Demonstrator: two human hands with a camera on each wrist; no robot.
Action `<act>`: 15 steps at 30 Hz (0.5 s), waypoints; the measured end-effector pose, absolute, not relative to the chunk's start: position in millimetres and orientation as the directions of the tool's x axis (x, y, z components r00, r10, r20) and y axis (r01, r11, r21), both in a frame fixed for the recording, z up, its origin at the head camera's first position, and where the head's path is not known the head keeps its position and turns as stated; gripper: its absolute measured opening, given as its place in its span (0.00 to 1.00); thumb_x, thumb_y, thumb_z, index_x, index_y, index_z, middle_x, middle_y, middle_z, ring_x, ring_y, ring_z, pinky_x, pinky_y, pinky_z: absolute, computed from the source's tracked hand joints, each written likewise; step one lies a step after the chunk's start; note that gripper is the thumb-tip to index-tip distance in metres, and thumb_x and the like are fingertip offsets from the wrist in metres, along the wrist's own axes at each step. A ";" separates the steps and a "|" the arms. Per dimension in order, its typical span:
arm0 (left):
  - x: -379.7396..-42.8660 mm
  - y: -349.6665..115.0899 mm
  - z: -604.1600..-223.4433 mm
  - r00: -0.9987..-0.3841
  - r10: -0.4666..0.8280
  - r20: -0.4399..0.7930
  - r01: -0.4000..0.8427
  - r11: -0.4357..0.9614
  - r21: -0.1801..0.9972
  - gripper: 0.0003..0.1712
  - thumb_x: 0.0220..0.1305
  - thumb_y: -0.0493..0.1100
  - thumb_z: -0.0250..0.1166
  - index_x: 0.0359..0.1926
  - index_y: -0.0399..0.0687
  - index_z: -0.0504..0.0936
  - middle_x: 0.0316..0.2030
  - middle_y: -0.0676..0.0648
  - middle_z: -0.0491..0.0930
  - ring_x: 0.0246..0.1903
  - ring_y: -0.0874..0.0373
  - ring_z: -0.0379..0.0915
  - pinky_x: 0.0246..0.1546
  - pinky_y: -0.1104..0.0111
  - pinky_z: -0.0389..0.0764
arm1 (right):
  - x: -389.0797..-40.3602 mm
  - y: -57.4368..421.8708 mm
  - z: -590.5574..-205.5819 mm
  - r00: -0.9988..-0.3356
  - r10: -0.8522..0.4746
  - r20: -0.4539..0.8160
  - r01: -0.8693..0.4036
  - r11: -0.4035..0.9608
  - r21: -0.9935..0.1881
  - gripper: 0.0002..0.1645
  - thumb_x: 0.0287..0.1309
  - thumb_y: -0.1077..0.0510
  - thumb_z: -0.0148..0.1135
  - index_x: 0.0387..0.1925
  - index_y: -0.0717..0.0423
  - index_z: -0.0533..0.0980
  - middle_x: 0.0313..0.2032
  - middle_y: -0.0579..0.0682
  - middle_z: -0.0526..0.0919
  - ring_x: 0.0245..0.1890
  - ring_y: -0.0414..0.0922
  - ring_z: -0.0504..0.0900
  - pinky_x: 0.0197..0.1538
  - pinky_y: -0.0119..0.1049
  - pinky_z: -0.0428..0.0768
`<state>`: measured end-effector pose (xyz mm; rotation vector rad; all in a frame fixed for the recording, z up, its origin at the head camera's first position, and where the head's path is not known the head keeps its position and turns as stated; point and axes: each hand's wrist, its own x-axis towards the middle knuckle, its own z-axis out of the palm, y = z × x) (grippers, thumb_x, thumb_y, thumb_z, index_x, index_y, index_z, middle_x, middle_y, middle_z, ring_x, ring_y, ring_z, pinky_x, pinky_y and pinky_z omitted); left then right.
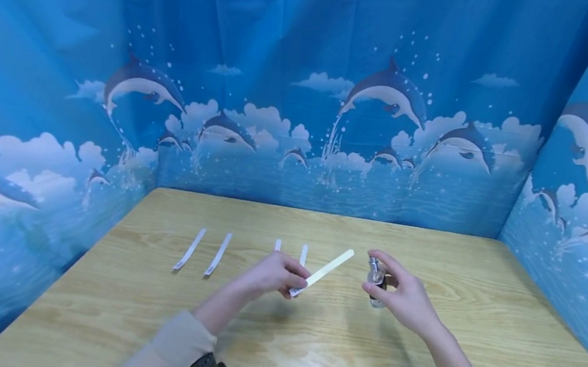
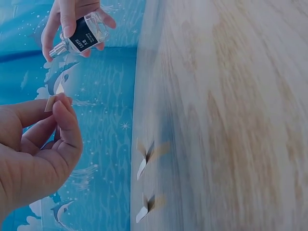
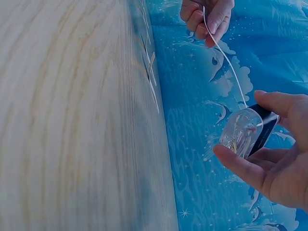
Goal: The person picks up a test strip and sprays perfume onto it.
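Between the thumb and fingers of my left hand (image 1: 275, 275) is one end of a white paper test strip (image 1: 330, 266), its long free part slanting up to the right. My right hand (image 1: 406, 296) grips a small clear glass perfume bottle (image 1: 377, 278) with a black label (image 2: 84, 36). An index finger lies at the bottle's silver spray top (image 2: 58, 48). The bottle is held above the table, to the right of the strip and apart from it in the head view. In the right wrist view, the bottle's clear base (image 3: 242, 131) faces the camera.
Two white strips, a left one (image 1: 189, 250) and its neighbour (image 1: 218, 255), lie on the wooden table (image 1: 147, 324). Two more, a strip (image 1: 278, 245) and another strip (image 1: 304, 255), lie partly hidden behind my left hand. A blue dolphin-print curtain (image 1: 306, 76) surrounds the table's back and sides.
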<state>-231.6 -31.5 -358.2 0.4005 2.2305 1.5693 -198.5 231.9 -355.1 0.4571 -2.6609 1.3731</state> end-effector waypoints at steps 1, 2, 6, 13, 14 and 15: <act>-231.7 -31.1 -359.0 -0.885 0.444 -0.142 0.017 0.335 0.942 0.12 0.56 0.29 0.62 0.42 0.30 0.81 0.30 0.34 0.80 0.21 0.60 0.73 0.22 0.71 0.79 | -198.1 231.7 -354.9 -0.949 -0.214 0.233 -0.314 0.550 -0.774 0.36 0.53 0.55 0.66 0.63 0.50 0.64 0.43 0.56 0.76 0.44 0.55 0.78 0.33 0.34 0.80; -231.7 -30.6 -359.6 -0.885 0.445 -0.139 0.022 0.337 0.941 0.11 0.56 0.29 0.62 0.42 0.30 0.81 0.29 0.36 0.80 0.21 0.60 0.73 0.22 0.71 0.79 | -197.6 231.4 -354.8 -0.949 -0.214 0.232 -0.314 0.556 -0.769 0.36 0.53 0.55 0.67 0.63 0.50 0.64 0.45 0.58 0.76 0.45 0.56 0.78 0.33 0.34 0.80; -231.0 -29.3 -360.3 -0.884 0.451 -0.124 0.038 0.334 0.942 0.11 0.55 0.29 0.62 0.41 0.29 0.81 0.26 0.39 0.80 0.20 0.60 0.72 0.21 0.72 0.78 | -195.8 230.4 -354.1 -0.946 -0.220 0.239 -0.324 0.576 -0.750 0.36 0.52 0.55 0.67 0.63 0.49 0.65 0.51 0.61 0.74 0.46 0.58 0.78 0.32 0.34 0.80; -230.0 -27.8 -358.2 -0.886 0.445 -0.127 0.032 0.333 0.942 0.11 0.56 0.29 0.61 0.42 0.29 0.80 0.30 0.34 0.80 0.20 0.61 0.72 0.21 0.72 0.78 | -194.6 229.1 -354.3 -0.935 -0.224 0.276 -0.355 0.579 -0.734 0.35 0.52 0.57 0.67 0.62 0.52 0.65 0.45 0.59 0.76 0.45 0.58 0.79 0.31 0.32 0.80; -230.1 -27.8 -358.2 -0.886 0.444 -0.131 0.028 0.334 0.942 0.11 0.56 0.29 0.61 0.42 0.29 0.80 0.30 0.34 0.80 0.20 0.61 0.72 0.21 0.72 0.78 | -194.4 229.0 -354.4 -0.933 -0.223 0.282 -0.360 0.580 -0.731 0.35 0.52 0.58 0.67 0.62 0.52 0.65 0.43 0.58 0.76 0.44 0.58 0.79 0.30 0.31 0.80; -230.1 -27.8 -358.3 -0.886 0.445 -0.132 0.028 0.335 0.942 0.11 0.56 0.29 0.61 0.42 0.29 0.80 0.30 0.34 0.80 0.20 0.61 0.72 0.21 0.72 0.78 | -194.2 228.8 -354.5 -0.932 -0.221 0.289 -0.363 0.581 -0.728 0.35 0.52 0.59 0.67 0.61 0.52 0.65 0.42 0.57 0.76 0.44 0.58 0.79 0.30 0.31 0.80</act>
